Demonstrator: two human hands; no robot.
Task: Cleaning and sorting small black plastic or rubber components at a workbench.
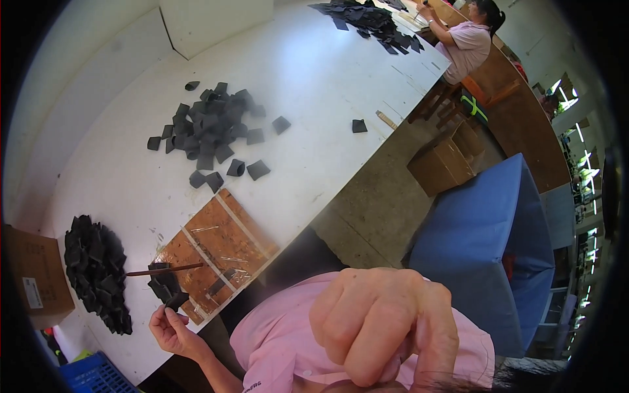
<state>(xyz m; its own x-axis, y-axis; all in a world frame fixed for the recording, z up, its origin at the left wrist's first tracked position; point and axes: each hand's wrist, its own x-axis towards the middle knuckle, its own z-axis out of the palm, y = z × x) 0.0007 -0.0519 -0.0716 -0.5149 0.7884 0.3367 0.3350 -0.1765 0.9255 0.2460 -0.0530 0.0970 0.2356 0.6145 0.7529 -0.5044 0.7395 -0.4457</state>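
My left hand (171, 332) pinches a small black fabric piece (177, 300) between thumb and fingertips at the near edge of the white table. Right beside it lie a few more black pieces (162, 280), with a thin brown stick (167, 270) across them. The stick's right end reaches over a brown board (249, 234) banded with clear tape. My right hand (383, 321) is raised close to the camera in front of my pink shirt. Its fingers are curled closed, and whatever they may hold is hidden.
A loose heap of black fabric loops (209, 124) lies mid-table, a denser black pile (97, 272) at left by a cardboard box (39, 275). A blue basket (98, 374) stands lower left. At right are a blue fabric bin (468, 229) and a carton (440, 165); a co-worker (466, 42) sits far right.
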